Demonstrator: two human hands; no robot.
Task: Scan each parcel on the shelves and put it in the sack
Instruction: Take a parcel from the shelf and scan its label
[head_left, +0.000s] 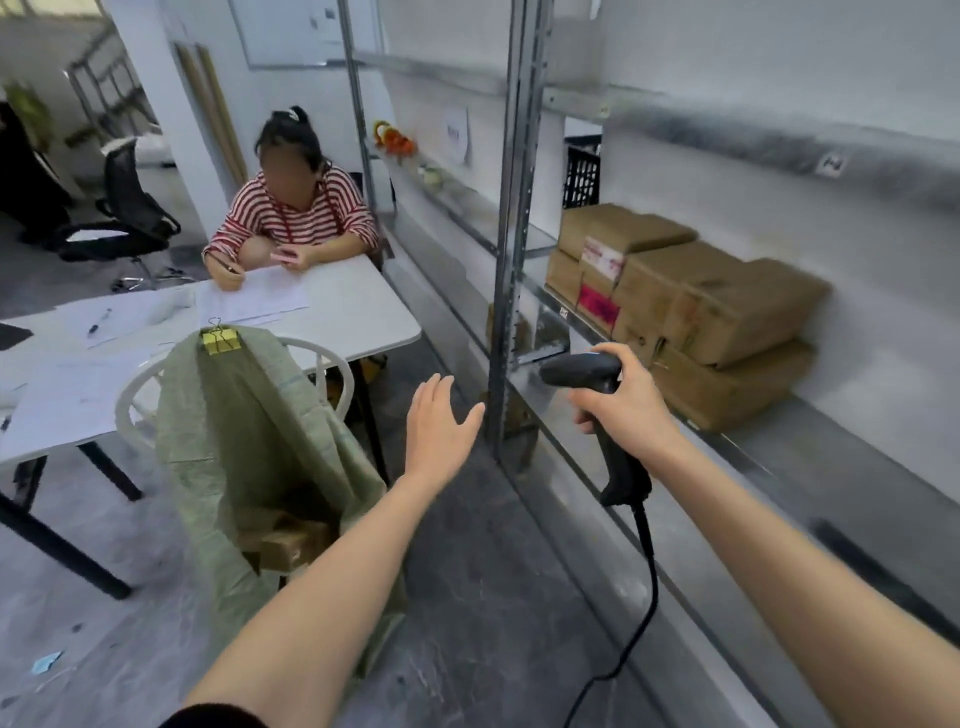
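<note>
Workroom with a dark grey floor (493, 571), metal shelving along the right, pale wall behind it.

Near the middle: left hand (441, 426) out flat in the air, fingers straight and slightly spread, holding nothing, just left of a shelving upright (511, 260). Right of that upright: right hand (631, 410) wrapped round the handle of a black barcode scanner (621, 470), scanner head pointing left, black cable (647, 587) hanging from the butt toward the near edge. Hands apart.

Just beyond the right hand, on the shelf (841, 467): brown parcels (717, 312) stacked two high in a row running away to the far end, one with a pink and white label.

Left of the left hand and nearer the floor: green woven sack (249, 431), mouth open, top edge fastened to the back of a white chair (317, 358) with a yellow binder clip (221, 340). Inside the sack, low down: cardboard boxes (291, 540).

Behind the chair: white table (363, 312) with loose papers (249, 299) and a pen (98, 322). At its far side, a seated person (298, 218) in a red-and-white striped top, writing. Far left: black office chair (124, 208). Far along the shelving: black crate (583, 176).
</note>
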